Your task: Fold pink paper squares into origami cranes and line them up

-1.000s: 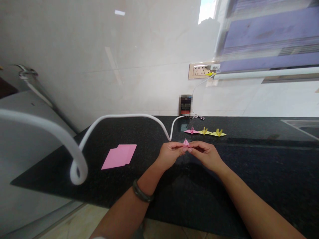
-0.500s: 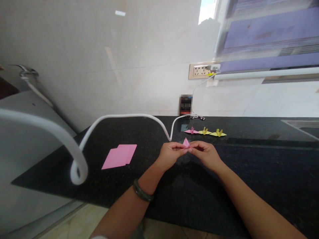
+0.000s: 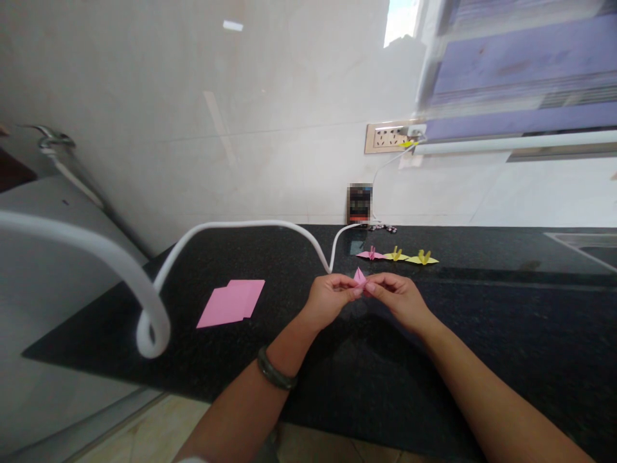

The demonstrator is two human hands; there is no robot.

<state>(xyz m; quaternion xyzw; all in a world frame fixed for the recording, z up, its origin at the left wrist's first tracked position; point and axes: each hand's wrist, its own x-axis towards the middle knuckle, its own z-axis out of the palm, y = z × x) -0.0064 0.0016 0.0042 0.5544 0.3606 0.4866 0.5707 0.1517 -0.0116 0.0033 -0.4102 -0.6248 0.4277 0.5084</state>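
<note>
in the head view, we see our left hand (image 3: 325, 302) and right hand (image 3: 402, 301), fingers clamped on a folded pink paper (image 3: 359, 278) between them, over the tabletop (image 3: 347, 399)! just beyond, we spot three paper cranes (image 3: 396, 256) in a row.

The right hand (image 3: 402, 301) has edged its thumb (image 3: 371, 288) upward; the folded pink paper (image 3: 359, 277), small here, seems slightly shifted.

The left forearm (image 3: 236, 415) slants up from the lower left, the right forearm (image 3: 482, 379) from the lower right corner. Just right of the frame's centre, the left grip (image 3: 330, 299) and right grip (image 3: 398, 299) face each other, thumbs (image 3: 378, 292) pinched towards bent fingers (image 3: 340, 280).
</note>
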